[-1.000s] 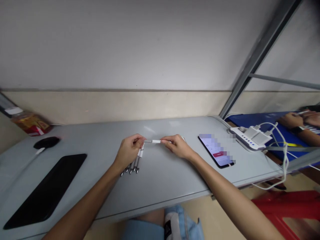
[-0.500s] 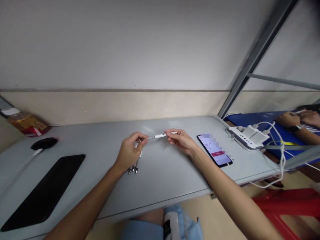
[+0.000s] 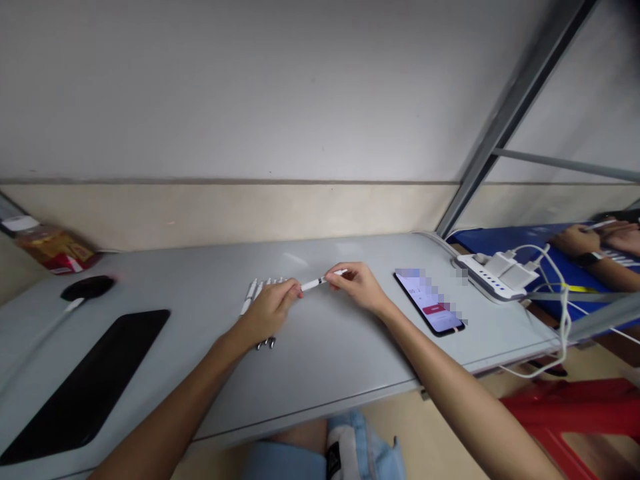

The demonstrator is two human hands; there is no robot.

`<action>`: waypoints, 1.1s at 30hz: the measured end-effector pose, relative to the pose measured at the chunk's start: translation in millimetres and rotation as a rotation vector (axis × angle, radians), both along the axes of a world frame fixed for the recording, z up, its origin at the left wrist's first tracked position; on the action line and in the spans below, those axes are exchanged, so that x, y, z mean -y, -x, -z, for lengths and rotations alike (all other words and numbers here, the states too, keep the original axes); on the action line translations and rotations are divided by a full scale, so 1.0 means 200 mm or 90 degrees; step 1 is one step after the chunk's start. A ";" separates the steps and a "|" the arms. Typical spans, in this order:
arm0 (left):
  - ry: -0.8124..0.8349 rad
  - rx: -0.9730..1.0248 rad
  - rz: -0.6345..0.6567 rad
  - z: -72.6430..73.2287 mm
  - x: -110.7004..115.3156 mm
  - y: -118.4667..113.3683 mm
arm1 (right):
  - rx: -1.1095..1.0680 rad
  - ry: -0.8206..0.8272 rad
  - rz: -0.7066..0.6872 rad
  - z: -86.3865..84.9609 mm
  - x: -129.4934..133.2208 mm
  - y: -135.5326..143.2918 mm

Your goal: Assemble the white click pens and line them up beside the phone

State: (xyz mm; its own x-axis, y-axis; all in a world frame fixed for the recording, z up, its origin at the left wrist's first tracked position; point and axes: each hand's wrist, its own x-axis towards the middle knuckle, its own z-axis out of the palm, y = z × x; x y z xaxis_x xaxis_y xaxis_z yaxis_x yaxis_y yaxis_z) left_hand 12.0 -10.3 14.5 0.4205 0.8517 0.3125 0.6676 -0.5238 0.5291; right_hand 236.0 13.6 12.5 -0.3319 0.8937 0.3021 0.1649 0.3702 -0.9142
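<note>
A slim white pen (image 3: 312, 285) with a dark band is held between my two hands above the grey table. My left hand (image 3: 270, 308) is closed round its left end. With thumb and fingers, my right hand (image 3: 356, 283) pinches the right part, and a white tip sticks out past the fingertips. Several white pens (image 3: 250, 295) with silver ends lie side by side on the table, partly hidden under my left hand.
On the grey table (image 3: 320, 373) lie a lit phone (image 3: 431, 303), a white power strip (image 3: 493, 277) with cables, a black mat (image 3: 90, 383), a round black pad (image 3: 87, 288) and a bottle (image 3: 53, 247). Another person's hands (image 3: 580, 243) are at the far right, above a blue surface.
My left hand has moved slightly down and closed further round the pen, whose left end is now covered. The pen slants more. More of the pens lying on the table show.
</note>
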 end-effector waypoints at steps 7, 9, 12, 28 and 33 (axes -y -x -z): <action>-0.175 -0.092 -0.086 0.00 0.01 -0.01 | -0.040 0.077 0.040 0.00 0.05 0.05; -0.197 -0.108 -0.096 0.00 0.02 -0.02 | -0.099 0.108 0.036 0.00 0.07 0.08; -0.181 -0.099 -0.071 0.00 0.02 -0.03 | -0.236 0.188 0.029 0.00 0.06 0.10; -0.139 -0.267 -0.232 0.04 -0.04 0.10 | -0.610 0.357 -0.086 -0.03 -0.03 -0.06; -0.126 -0.285 -0.215 0.05 -0.03 0.08 | -0.578 0.327 -0.064 -0.03 -0.03 -0.06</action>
State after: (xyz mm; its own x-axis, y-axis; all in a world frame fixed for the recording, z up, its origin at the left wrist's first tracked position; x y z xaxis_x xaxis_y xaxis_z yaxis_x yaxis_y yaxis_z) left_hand -3.2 -3.7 3.6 0.2638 0.9049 0.3340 0.9503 -0.3031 0.0706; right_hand 247.7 19.4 18.7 -0.2504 0.9658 0.0673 -0.6718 -0.1232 -0.7304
